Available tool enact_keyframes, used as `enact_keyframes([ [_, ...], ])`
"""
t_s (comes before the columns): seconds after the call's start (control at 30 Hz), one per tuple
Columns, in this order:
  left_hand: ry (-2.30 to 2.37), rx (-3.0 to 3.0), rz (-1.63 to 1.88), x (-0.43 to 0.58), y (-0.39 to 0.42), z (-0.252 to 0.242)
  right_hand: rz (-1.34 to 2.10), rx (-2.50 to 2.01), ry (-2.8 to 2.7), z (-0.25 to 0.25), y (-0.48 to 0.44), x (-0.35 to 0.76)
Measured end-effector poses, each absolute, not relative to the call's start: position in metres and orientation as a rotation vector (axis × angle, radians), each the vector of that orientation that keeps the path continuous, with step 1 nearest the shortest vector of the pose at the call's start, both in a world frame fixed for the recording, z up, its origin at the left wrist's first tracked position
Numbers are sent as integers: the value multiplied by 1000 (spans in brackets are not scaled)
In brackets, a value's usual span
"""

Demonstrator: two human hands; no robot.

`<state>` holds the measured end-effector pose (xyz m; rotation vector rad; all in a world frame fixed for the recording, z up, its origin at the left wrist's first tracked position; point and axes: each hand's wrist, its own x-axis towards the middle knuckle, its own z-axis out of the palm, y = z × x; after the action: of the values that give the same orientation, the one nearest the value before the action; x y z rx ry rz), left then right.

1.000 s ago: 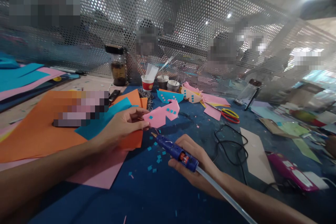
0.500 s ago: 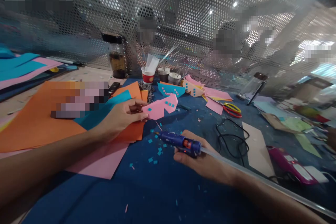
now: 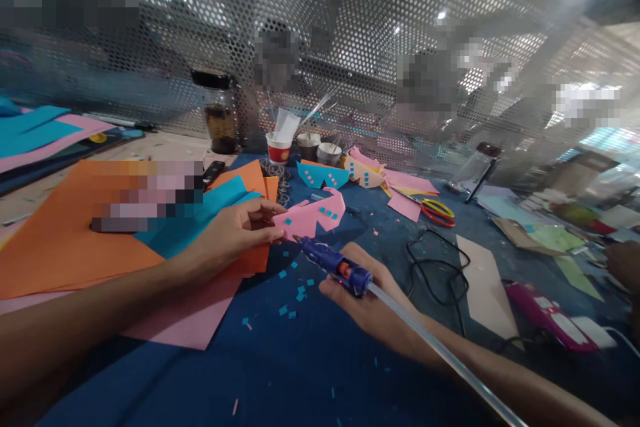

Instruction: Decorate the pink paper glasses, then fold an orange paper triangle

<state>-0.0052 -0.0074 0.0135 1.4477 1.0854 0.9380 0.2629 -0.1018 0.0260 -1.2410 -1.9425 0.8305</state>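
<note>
Currently, left hand (image 3: 243, 227): pink cut-out (image 3: 303, 219) pinched at its left end between thumb and fingers; held up over the worktop (image 3: 300, 373), centre of frame.
Right hand (image 3: 360, 290): glue gun (image 3: 333, 265) gripped round its body, pointed to the upper left; trigger finger can't be made out.
Nozzle (image 3: 297, 239): right by the lower left edge of the pink cut-out; contact or small gap can't be told.
Glue stick (image 3: 440, 350): clear, long, run out of the gun's rear down to the bottom edge of the frame, right of centre.
Pink cut-out, done: outline cut, notch in the lower edge, row of blue squares (image 3: 329, 213) set on the right half.
Pink cut-out, remaining: only one blue square seen on the left half, so that side is judged part-done; glue not visible at this size.
Loose squares (image 3: 283, 310): scattered on the worktop below the nozzle, unused.
Blue cut-out (image 3: 323, 177): upper centre, pink squares carried on both halves; judged fully decorated.
Peach cut-out (image 3: 373, 172): just right of the blue one, blue squares on both halves; judged same stage.
Scissors (image 3: 424, 205): laid down right of centre, by pink scraps (image 3: 405, 207).
Orange sheets (image 3: 110, 240): left of frame, blue sheet (image 3: 195, 220) on top; stock, by the look of it.
</note>
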Motion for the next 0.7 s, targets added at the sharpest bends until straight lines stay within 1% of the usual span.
enact_keyframes([
  [0.23, 1064, 1497, 920, -5, -5, 5, 729, -1237, -1935, 18, -101, 260],
  [0.7, 1087, 1471, 900, -3, -9, 9, 712, -1265, -1935, 18, -101, 258],
])
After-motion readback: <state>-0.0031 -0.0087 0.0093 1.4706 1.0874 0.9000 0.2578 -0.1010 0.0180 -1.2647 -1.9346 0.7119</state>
